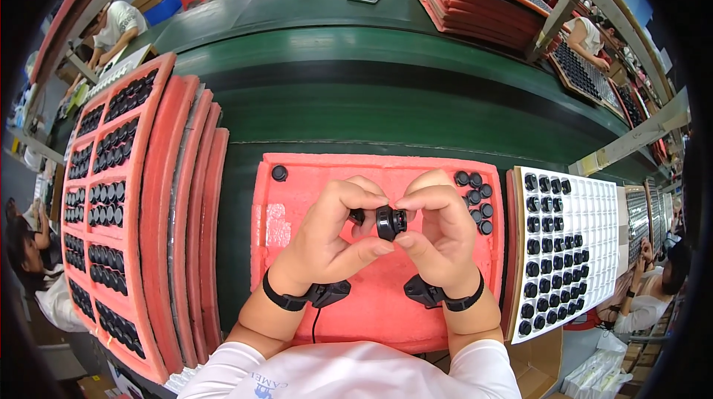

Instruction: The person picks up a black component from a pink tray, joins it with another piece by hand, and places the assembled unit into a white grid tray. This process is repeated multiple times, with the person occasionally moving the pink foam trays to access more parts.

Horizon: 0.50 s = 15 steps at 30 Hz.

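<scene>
Your left hand (pixel 321 234) and right hand (pixel 447 234) pinch black part (pixel 387 223) between them, wide end left, narrow end right.

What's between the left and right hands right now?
The head view shows a black cylindrical part between the left hand and right hand, held over the pink foam tray.

Part (pixel 385 224): one, black, glossy, round. We are holding it between left hand (pixel 324 239) and right hand (pixel 443 232), its axis running roughly level, side to side. It is showing a broad, smooth body leftward and a narrower, ridged end rightward. Small piece (pixel 356 216): one, black, mostly hidden. We are holding it in the left hand's curl, near the part.
</scene>
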{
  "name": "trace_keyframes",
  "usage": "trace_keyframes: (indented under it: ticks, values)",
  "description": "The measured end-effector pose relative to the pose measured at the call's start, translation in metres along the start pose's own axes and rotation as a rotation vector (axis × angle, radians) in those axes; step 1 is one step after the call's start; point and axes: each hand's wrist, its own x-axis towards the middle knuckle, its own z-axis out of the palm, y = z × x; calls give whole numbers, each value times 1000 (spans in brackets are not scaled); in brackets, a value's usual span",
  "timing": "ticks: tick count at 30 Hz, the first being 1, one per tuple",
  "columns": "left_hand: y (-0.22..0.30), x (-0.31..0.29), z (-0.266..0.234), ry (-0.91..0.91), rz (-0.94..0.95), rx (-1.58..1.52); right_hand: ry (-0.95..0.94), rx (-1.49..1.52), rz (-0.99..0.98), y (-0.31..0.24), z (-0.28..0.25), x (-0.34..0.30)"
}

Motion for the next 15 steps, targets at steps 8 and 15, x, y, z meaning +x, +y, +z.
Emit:
trace_keyframes:
  ticks: [8,15]
  values:
    - [-1,6,-2,26,11,36,-14,45,104,3,0,-1]
    - [-2,9,5,151,-115,0,117,-155,166,-3,-22,11]
